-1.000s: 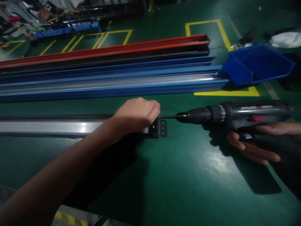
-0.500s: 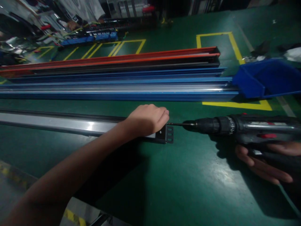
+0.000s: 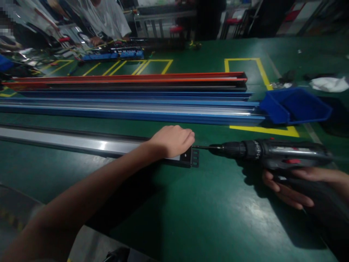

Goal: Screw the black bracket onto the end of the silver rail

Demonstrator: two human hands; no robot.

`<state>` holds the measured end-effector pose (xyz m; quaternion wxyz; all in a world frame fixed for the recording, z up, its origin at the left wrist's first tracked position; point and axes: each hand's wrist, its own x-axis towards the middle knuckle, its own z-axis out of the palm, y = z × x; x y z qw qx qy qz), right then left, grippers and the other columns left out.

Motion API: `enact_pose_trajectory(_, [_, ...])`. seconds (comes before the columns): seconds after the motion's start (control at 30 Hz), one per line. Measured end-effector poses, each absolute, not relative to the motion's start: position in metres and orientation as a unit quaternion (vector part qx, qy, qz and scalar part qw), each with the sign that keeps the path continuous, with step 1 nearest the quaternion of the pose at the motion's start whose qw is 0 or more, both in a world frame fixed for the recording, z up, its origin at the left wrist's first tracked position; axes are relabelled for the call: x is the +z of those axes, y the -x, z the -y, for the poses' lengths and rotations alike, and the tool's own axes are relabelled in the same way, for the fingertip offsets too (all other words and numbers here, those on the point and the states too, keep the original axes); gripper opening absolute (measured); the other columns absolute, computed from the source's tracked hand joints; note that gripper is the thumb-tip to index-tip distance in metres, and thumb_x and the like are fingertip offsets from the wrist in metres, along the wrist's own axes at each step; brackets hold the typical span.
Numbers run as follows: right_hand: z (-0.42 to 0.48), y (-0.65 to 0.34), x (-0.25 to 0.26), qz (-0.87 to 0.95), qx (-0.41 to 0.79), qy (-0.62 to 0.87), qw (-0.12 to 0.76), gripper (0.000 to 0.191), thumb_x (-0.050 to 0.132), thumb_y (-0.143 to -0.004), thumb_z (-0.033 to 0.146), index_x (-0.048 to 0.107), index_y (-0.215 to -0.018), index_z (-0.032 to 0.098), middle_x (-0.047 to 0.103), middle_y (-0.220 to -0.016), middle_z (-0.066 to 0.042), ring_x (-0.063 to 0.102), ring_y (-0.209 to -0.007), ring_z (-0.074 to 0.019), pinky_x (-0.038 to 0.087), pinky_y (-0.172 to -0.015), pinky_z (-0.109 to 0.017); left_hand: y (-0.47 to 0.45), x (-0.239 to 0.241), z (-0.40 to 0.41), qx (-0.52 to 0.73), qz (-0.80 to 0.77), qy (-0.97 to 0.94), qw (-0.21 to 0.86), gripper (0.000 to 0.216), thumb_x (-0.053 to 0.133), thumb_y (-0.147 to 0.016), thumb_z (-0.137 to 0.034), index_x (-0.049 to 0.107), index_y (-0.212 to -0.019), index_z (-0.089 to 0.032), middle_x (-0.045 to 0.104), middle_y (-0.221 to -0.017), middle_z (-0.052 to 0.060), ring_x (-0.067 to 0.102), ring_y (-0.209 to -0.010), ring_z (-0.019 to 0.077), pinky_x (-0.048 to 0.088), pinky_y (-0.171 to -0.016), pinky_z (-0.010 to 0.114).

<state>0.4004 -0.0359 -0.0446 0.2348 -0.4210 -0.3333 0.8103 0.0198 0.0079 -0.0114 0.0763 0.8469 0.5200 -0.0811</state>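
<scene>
My left hand [image 3: 174, 141] is closed over the right end of a long silver and black metal profile [image 3: 89, 144], its fingers curled down past the far edge. A black slotted end plate [image 3: 195, 158] sticks out just beyond that end. In my right hand [image 3: 291, 189] is a black cordless drill [image 3: 283, 152] with a red switch, lying level and pointing left. Its long thin bit [image 3: 203, 147] reaches to the profile's end beside my left fingertips. The exact spot where the bit's tip meets the end is hidden.
Behind the profile lie long blue channels [image 3: 136, 114] and an orange channel [image 3: 131, 78]. A blue bin [image 3: 297, 107] stands at their right end, with white cloth [image 3: 328, 84] farther back. Across the green table [image 3: 218, 211], a person in a light shirt [image 3: 111, 22] works near blue parts.
The camera view has tilted up and shifted right, so more of the background shows. The drill, its bit and both hands keep about the same positions against the profile.
</scene>
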Motion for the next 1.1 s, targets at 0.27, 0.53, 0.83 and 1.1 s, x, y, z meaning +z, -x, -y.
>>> enact_pose_trajectory(0.27, [0.035, -0.397, -0.036, 0.322, 0.848, 0.359, 0.220, 0.031, 0.075, -0.091, 0.035, 0.084, -0.108, 0.011, 0.077, -0.093, -0.014, 0.059, -0.053, -0.0115, 0.058, -0.059, -0.027, -0.019, -0.010, -0.007, -0.088, -0.522, -0.846, 0.072, 0.048, 0.029, -0.110, -0.036, 0.074, -0.105, -0.021, 0.079, -0.092, 0.012, 0.075, -0.083, 0.0309, 0.042, -0.065, 0.035])
enact_pose_trajectory(0.53, [0.033, -0.400, -0.040, 0.331, 0.859, 0.331, 0.209, 0.038, 0.073, -0.094, 0.033, 0.081, -0.121, 0.008, 0.078, -0.101, -0.016, 0.062, -0.061, -0.0114, 0.057, -0.066, -0.027, -0.016, -0.013, -0.006, -0.059, -0.502, -0.861, 0.063, 0.047, 0.030, -0.109, -0.032, 0.075, -0.106, -0.019, 0.079, -0.095, 0.011, 0.073, -0.082, 0.0275, 0.047, -0.070, 0.034])
enact_pose_trajectory(0.83, [0.037, -0.398, -0.037, 0.381, 0.830, 0.354, 0.200, 0.031, 0.078, -0.092, 0.031, 0.083, -0.113, 0.010, 0.080, -0.098, -0.015, 0.061, -0.057, -0.0103, 0.056, -0.062, -0.025, -0.012, -0.021, -0.008, -0.046, -0.472, -0.880, 0.017, 0.046, 0.031, -0.109, -0.029, 0.075, -0.106, -0.017, 0.080, -0.097, 0.013, 0.075, -0.085, 0.0283, 0.050, -0.070, 0.035])
enact_pose_trajectory(1.1, [0.037, -0.399, -0.042, 0.381, 0.841, 0.324, 0.205, 0.027, 0.080, -0.094, 0.034, 0.083, -0.107, 0.011, 0.076, -0.092, -0.010, 0.056, -0.053, -0.0061, 0.053, -0.057, -0.020, -0.013, -0.018, -0.006, -0.057, -0.455, -0.889, 0.005, 0.039, 0.035, -0.108, -0.023, 0.073, -0.111, -0.015, 0.079, -0.099, 0.014, 0.076, -0.085, 0.0278, 0.053, -0.072, 0.035])
